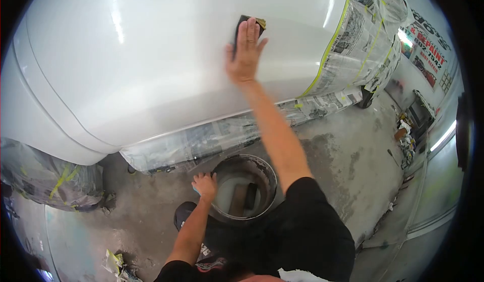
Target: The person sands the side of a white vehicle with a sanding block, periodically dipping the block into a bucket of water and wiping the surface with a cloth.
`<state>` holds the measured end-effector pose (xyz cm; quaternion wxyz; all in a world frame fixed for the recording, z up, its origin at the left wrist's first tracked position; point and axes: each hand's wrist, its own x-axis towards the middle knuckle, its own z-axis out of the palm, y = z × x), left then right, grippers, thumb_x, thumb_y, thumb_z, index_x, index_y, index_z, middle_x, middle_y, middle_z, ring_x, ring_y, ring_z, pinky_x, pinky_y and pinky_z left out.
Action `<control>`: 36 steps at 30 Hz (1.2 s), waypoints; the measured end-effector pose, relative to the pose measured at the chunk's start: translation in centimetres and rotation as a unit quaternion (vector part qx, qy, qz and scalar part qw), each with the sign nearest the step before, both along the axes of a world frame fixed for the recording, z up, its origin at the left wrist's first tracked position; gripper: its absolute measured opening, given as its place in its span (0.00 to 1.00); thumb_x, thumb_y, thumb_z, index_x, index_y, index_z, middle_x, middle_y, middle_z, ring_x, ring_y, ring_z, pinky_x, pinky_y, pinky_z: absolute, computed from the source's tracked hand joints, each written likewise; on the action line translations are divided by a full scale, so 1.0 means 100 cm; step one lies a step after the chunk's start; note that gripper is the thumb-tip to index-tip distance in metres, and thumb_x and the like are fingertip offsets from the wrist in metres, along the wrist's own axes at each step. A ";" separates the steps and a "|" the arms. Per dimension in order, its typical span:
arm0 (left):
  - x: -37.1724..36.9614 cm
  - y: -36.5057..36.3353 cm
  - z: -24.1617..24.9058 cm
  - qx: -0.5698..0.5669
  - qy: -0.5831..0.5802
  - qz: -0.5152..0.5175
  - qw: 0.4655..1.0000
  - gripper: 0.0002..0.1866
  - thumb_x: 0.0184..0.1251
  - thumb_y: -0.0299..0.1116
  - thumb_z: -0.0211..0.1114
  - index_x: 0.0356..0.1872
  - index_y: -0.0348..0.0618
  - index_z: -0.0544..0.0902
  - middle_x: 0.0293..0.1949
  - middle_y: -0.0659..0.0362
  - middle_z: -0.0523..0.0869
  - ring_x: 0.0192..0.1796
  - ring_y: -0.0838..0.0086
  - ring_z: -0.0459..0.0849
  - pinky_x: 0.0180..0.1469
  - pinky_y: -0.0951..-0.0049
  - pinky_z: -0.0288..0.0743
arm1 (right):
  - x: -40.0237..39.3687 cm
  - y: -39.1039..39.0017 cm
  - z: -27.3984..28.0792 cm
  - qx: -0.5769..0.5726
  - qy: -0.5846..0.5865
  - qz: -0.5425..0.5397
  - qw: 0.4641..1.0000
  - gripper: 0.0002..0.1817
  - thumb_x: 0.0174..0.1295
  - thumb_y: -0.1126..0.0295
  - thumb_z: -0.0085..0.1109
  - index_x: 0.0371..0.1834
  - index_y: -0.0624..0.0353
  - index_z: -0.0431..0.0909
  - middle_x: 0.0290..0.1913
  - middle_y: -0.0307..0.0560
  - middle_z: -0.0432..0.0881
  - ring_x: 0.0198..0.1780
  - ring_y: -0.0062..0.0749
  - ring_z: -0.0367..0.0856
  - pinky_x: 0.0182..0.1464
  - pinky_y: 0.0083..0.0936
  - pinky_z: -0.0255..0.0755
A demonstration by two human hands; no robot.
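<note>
My right hand (245, 52) lies over a dark sanding block (239, 29) with a brownish sheet at its edge, pressed on the white vehicle panel (166, 45). Lower down, my left hand (205, 185) is at the left rim of a round bucket (275, 181), its fingers bent; something light blue shows beside them, too small to name. Inside the bucket are cloudy water, a brown block (238, 200) and a black block (250, 196).
Newspaper (343, 55) edged with yellow-green tape covers the vehicle's right end and lower edge. A plastic-wrapped wheel (60, 181) stands at the left. Crumpled paper (115, 263) lies on the concrete floor (333, 166). A printed banner (428, 50) hangs at the right.
</note>
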<state>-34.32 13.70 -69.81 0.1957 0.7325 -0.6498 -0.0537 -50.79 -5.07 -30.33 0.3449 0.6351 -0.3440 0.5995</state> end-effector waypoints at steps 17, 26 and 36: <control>-0.001 0.002 0.000 0.007 -0.003 0.015 1.000 0.17 0.68 0.52 0.63 0.43 0.53 0.90 0.50 0.56 0.85 0.56 0.57 0.77 0.54 0.49 0.69 | 0.164 0.069 -0.018 0.084 0.410 0.133 0.898 0.38 0.72 0.46 0.51 0.80 0.52 0.58 0.81 0.37 0.60 0.81 0.28 0.56 0.80 0.50 0.47; 0.000 -0.002 -0.002 0.027 0.044 0.016 0.999 0.18 0.69 0.53 0.61 0.44 0.52 0.90 0.52 0.58 0.83 0.59 0.58 0.74 0.55 0.50 0.66 | 0.057 0.061 -0.037 0.134 0.397 0.047 0.907 0.40 0.69 0.48 0.56 0.82 0.49 0.57 0.82 0.40 0.59 0.83 0.31 0.51 0.81 0.58 0.28; 0.002 0.001 0.003 0.041 0.042 0.003 0.998 0.19 0.70 0.52 0.60 0.45 0.52 0.90 0.52 0.58 0.83 0.59 0.58 0.74 0.56 0.49 0.65 | 0.303 0.076 -0.025 0.014 0.428 0.146 0.892 0.32 0.73 0.52 0.52 0.78 0.50 0.63 0.79 0.36 0.64 0.79 0.28 0.61 0.77 0.57 0.54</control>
